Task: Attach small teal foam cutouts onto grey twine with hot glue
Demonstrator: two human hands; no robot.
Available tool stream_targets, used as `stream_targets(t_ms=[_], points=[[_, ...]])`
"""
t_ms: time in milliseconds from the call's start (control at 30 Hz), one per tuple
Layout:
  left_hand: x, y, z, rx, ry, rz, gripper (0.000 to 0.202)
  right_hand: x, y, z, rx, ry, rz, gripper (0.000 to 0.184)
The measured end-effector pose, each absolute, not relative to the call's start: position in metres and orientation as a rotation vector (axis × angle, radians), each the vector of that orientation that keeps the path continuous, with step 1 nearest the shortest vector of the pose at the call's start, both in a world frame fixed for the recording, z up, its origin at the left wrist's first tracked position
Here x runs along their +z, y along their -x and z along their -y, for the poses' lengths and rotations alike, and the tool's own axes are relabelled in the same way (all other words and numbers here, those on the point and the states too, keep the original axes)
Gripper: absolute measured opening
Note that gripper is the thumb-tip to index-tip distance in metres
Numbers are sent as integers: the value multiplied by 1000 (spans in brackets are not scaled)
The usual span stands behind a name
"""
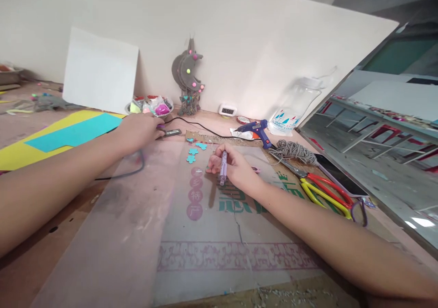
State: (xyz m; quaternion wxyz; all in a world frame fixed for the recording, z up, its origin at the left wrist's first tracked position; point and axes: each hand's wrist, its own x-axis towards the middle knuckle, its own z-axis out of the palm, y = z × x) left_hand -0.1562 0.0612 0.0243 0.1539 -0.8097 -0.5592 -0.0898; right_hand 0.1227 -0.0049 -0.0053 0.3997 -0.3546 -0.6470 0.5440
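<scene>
Nearest to you, the printed sheet (212,253) lies flat on the table (30,271), and both your forearms reach forward over it.

Your right hand (237,169) rests on this sheet, near its far end. Its fingers are closed around a purple marker (223,166), which stands almost upright with the tip pointing down at the sheet. Just to the left of this hand lie some small teal cut-outs (193,154).

Your left hand (138,131) is stretched further away, palm down, at the far left corner of the sheet. Its fingertips are at a small dark switch box (171,133) on a black cable (205,128). The fingers are bent down and seen from behind, so I cannot tell if they grip something or only touch it. Just behind this hand stands a bowl of coloured clay (152,107).

To the right of the marker there is a blue glue gun (257,129), a bundle of grey twine (294,150) and red and yellow scissors (325,190). On the left, a teal paper (73,133) lies on a yellow paper (17,155). A moon-shaped decoration (189,75) leans on the white wall.
</scene>
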Motion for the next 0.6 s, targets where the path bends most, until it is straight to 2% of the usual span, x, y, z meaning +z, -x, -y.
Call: stream_targets(t_ms=[300,600], points=[[27,85,-1,-421,2754,1177,25,10,-135,9,1026,972,1694,34],[5,75,13,-327,2894,997,29,4,-127,9,1327,898,1652,32]])
